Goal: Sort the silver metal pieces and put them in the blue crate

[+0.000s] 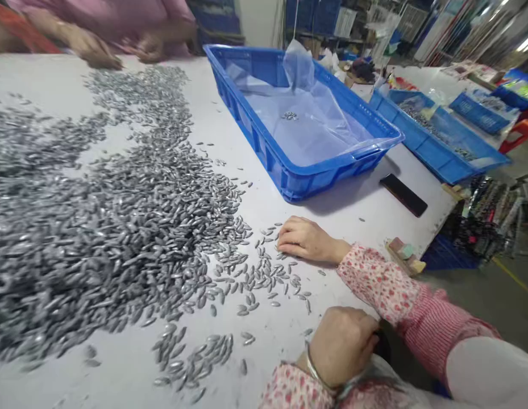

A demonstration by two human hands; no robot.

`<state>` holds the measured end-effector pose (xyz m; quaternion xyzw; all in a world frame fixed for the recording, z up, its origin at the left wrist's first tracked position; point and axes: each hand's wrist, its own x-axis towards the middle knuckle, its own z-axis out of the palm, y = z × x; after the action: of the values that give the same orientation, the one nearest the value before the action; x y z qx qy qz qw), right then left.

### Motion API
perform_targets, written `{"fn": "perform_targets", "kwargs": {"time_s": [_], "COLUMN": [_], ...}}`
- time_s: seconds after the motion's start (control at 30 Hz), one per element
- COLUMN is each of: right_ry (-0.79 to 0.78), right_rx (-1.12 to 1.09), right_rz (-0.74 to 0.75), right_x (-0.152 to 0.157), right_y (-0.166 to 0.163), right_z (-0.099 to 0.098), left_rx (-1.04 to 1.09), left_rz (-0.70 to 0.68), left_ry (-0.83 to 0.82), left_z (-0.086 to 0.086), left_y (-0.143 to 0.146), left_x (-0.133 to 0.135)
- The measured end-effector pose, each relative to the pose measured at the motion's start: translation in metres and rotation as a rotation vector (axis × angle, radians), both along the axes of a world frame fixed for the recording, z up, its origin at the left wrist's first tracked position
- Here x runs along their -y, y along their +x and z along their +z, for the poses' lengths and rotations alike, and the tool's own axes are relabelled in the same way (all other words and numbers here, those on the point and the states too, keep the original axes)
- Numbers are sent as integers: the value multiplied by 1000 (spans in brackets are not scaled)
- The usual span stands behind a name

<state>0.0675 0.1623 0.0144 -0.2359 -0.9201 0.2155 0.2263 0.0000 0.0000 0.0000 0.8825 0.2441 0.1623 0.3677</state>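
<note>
Your left hand (pixel 340 346) is clenching into a fist, contents hidden, while your right hand (pixel 308 238) is resting loosely curled and empty-looking beside the silvery seed-shaped pieces (pixel 140 227), keeping them within easy reach.

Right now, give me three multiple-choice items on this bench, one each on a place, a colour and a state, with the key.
1. Where is the black phone?
A) inside the crate
B) on the white table
C) under the pile

2. What colour is the nearer plastic crate?
A) red
B) green
C) blue

3. How full is the clear plastic liner?
A) a small cluster of silvery seed-shaped pieces only
B) heaped to the rim
C) nothing in it

1: B, it lies flat on the tabletop beside the crate.
2: C, its walls and rim show blue.
3: A, one small clump sits on the liner.
</note>
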Motion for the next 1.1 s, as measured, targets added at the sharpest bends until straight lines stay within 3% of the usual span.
{"fn": "perform_targets", "kwargs": {"time_s": [0.1, 0.2, 0.33, 0.47, 0.7, 1.1], "right_ry": [-55, -100, -144, -108, 63, 71], "right_rx": [-163, -181, -42, 17, 202, 307], "right_rz": [-198, -292, -155, -33, -43, -45], "right_x": [-5, -11, -13, -2, 17, 23], "right_y": [12, 25, 33, 19, -4, -4], "right_z": [5, 12, 17, 12, 2, 11], "left_rx": [6, 20, 45, 61, 57, 22], "left_rz": [4, 12, 13, 11, 6, -18], "left_ry": [-12, -23, -31, -44, -44, -18], "left_z": [-1, -2, -3, -4, -1, -6], "left_y": [1, 1, 0, 0, 0, 2], "left_x": [3, 4, 4, 4, 3, 7]}}
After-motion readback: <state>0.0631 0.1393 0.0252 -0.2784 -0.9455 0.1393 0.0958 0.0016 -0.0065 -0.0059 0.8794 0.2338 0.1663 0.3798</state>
